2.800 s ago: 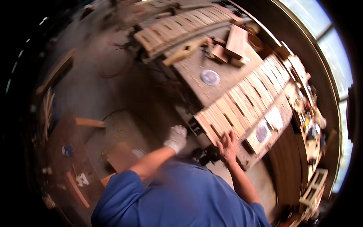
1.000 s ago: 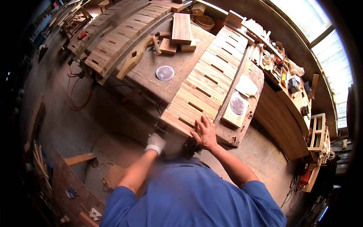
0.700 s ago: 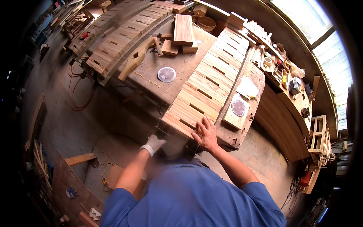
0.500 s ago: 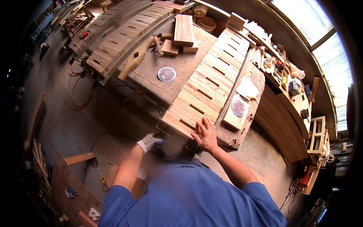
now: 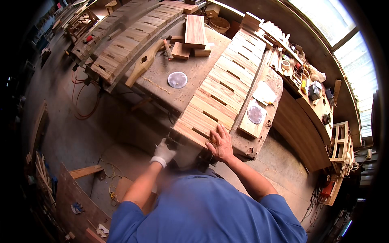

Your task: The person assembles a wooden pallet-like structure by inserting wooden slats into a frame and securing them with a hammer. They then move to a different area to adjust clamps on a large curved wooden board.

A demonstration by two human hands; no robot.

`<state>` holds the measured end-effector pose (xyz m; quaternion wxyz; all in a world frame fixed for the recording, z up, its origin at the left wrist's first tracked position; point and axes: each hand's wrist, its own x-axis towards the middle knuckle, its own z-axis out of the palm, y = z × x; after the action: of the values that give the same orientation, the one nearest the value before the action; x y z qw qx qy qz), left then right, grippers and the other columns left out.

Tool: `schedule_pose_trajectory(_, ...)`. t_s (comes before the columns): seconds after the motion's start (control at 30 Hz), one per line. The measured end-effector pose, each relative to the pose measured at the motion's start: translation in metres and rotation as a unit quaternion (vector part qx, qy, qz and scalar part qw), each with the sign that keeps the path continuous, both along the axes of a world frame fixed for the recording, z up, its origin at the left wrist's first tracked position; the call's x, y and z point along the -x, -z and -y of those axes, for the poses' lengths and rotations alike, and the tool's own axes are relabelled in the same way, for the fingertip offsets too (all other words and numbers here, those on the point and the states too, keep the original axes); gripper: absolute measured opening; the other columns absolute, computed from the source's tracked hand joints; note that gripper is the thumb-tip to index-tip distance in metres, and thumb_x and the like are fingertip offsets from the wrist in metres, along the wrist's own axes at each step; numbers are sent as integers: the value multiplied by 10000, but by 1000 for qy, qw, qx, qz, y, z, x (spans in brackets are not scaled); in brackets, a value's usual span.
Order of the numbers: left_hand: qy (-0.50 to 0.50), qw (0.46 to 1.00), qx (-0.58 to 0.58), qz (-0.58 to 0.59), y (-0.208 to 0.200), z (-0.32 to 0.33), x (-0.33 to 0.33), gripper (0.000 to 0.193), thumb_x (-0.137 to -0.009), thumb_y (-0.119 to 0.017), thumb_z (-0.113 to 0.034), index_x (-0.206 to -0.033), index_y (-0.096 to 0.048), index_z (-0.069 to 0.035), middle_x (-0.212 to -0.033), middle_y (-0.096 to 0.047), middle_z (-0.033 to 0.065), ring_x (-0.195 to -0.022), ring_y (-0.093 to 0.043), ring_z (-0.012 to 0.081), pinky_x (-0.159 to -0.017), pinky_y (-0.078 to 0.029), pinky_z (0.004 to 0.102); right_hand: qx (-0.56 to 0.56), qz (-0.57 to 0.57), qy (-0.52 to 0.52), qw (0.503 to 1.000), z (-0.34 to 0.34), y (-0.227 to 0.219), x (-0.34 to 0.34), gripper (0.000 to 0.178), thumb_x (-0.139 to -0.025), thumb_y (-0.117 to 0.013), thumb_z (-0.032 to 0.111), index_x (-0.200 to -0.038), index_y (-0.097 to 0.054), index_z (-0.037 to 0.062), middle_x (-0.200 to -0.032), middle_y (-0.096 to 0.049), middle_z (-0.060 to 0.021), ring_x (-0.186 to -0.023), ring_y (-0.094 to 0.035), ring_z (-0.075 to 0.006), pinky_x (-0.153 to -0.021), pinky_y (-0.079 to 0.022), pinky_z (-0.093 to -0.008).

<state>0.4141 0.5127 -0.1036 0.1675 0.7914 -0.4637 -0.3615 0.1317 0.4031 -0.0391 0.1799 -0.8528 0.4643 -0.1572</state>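
A long row of pale wooden boards (image 5: pixel 214 99) with dark slots lies side by side on the workbench. My bare right hand (image 5: pixel 221 145) rests flat on the near end of the row, fingers spread, close to the nearest slot. Below the row's near left corner is my left hand (image 5: pixel 163 154), in a light work glove. Its fingers are curled at a dark metal piece (image 5: pixel 174 141) under the bench edge, possibly part of a clamp; what they grip is hidden.
Left on the bench lie a hammer (image 5: pixel 167 49), wood blocks (image 5: pixel 195 32), a shaped wooden piece (image 5: pixel 144 64) and a round sanding disc (image 5: pixel 177 79). Another disc (image 5: pixel 255 114) sits on a board at right. A second slotted row (image 5: pixel 125 44) stands beyond. Yellow cord (image 5: pixel 111 184) lies low left.
My left hand has moved up and slightly right, turning so the back of the glove shows and its fingers reach the metal piece. My right hand stays in place.
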Motion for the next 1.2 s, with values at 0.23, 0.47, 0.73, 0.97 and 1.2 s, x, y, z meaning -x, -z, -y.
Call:
schedule_pose_trajectory(0.23,251,967,24,-21,54,13,-14,273,-794,-790,-184,-966,-708,11,-968,-735,165,-937,-703,289,-849,-556,354,3,7,-5,1000,1,1,0,616,-855,-711,416,-1338,-568,62,-1503,-389,-262,-1434,-308,-434,-1153,-282,-521)
schedule_pose_trajectory(0.47,-55,971,-35,232,36,-5,49,329,-782,-626,-130,-1045,-652,65,-1089,-681,256,-1006,-677,416,-841,-555,410,7,11,-3,1000,3,1,1,609,-835,-716,408,-1312,-595,51,-1480,-409,-294,-1422,-330,-438,-1158,-276,-517)
schedule_pose_trajectory(0.73,-125,928,-14,-349,-6,-2,-21,396,-827,-746,-96,-1197,-646,2,-1028,-703,104,-928,-658,219,-866,-530,339,2,27,-17,999,-2,-6,-4,581,-840,-722,338,-1304,-585,16,-1473,-413,-286,-1420,-325,-444,-1150,-271,-527)
schedule_pose_trajectory(0.97,110,983,-86,-122,-33,30,-37,491,-742,-824,-234,-1139,-685,19,-1036,-737,155,-945,-703,264,-870,-543,353,-5,-1,-8,1000,-2,-14,-8,550,-847,-720,297,-1299,-591,11,-1464,-438,-273,-1397,-361,-441,-1150,-301,-504)
schedule_pose_trajectory(1.2,294,943,-143,61,-39,40,-31,679,-807,-665,-578,-1131,-693,18,-1169,-686,210,-1125,-649,337,-980,-498,409,-14,-33,91,995,-30,-51,-32,452,-899,-688,272,-1250,-596,2,-1336,-544,-239,-1243,-509,-423,-1051,-418,-472)
